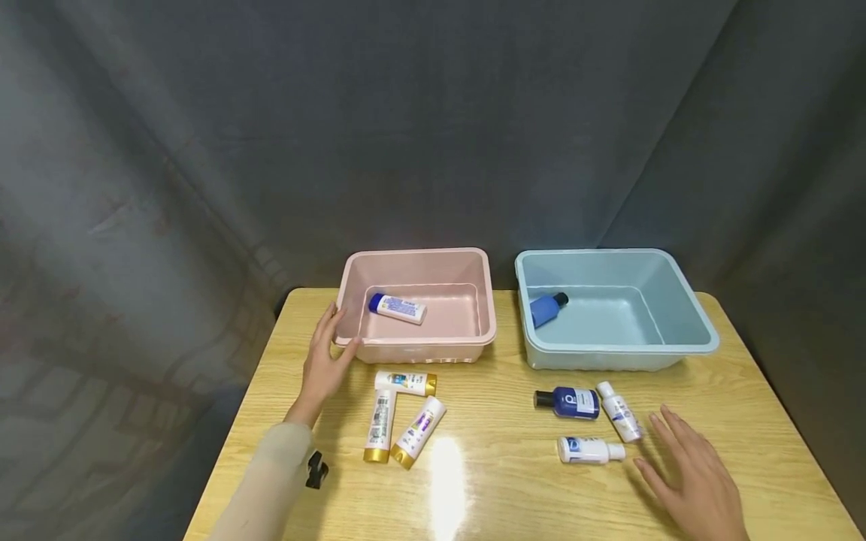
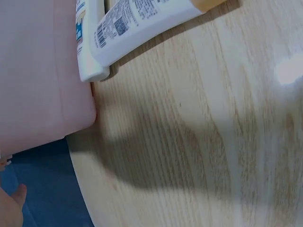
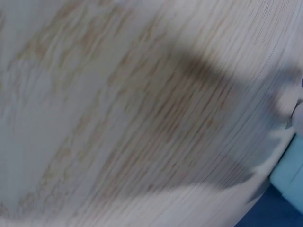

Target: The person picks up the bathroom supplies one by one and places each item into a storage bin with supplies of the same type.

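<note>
3 tubes (image 1: 381, 422) head cam vs 2 L-wrist cam; L hand (image 1: 325, 368), R hand (image 1: 700, 477) unclenched

Light appears to fall from above, leaving an elongated white glare on the pale yellow wood-grain tabletop (image 1: 494, 451) in the head view; the dark grey cloth curtain (image 1: 433, 135) behind stays dim, paler at far left. In the left wrist view the rectangular pink plastic bin (image 2: 33, 71) looks dull, and a broad soft shadow crosses the wood. The right wrist view is washed out and blurred.
</note>
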